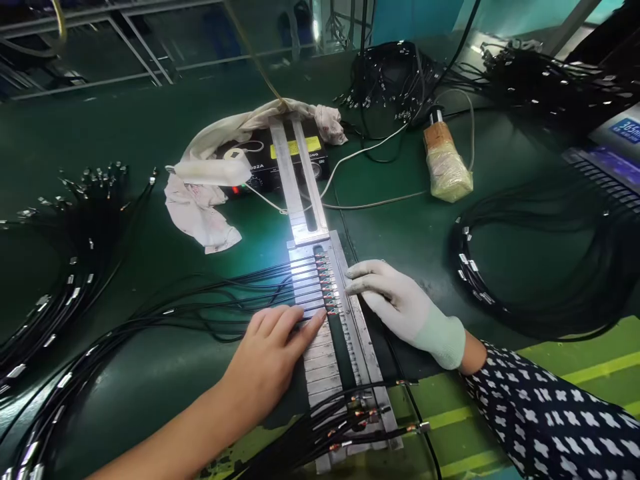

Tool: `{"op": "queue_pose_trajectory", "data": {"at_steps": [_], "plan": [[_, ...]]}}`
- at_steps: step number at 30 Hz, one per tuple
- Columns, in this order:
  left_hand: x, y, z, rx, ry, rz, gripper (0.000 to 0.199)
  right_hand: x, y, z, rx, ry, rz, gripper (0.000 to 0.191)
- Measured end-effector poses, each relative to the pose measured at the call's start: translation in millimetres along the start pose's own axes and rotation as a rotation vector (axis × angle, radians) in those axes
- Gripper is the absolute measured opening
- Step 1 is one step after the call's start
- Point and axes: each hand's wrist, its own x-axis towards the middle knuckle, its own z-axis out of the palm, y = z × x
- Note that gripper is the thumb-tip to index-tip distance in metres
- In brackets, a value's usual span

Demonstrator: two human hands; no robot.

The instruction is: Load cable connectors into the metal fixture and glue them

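Observation:
A long metal fixture [320,363] with slots runs down the middle of the bench. Several black cables [260,270] lie side by side across its upper half, their stripped ends with coloured wires meeting small connectors [327,280]. My bare left hand [273,350] pinches the lowest cable in this row, thumb near its wire end. My right hand [400,307], in a white glove, rests its outstretched fingertips against the fixture's right rail and holds nothing. Across the fixture's near end lies a bundle of loose cables [300,440] with bare connector ends.
Behind the fixture stands a black control box [270,167], draped with a stained cloth [200,207] and a white tube-like piece [215,172]. A plastic-wrapped handle tool [447,163] lies right of it. Coiled cables [465,267] lie right; more bundles [90,233] lie left.

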Motion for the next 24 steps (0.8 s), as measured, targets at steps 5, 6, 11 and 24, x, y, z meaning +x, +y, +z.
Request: {"op": "queue_pose_trajectory", "data": {"at_steps": [5, 6, 11, 24], "plan": [[2, 5, 5.9, 0.063, 0.062, -0.003, 0.042, 7, -13, 13, -0.310, 0.117, 0.137, 0.041], [3, 6, 6.2, 0.076, 0.054, -0.013, 0.042, 9, -16, 17, -0.428, 0.099, 0.142, 0.041], [8, 16, -3.2, 0.087, -0.046, -0.158, 0.042, 16, -26, 32, -0.635, 0.066, 0.148, 0.031], [-151, 62, -8.4, 0.038, 0.010, -0.353, 0.042, 27, -21, 27, -0.657, 0.050, 0.192, 0.038]]}}
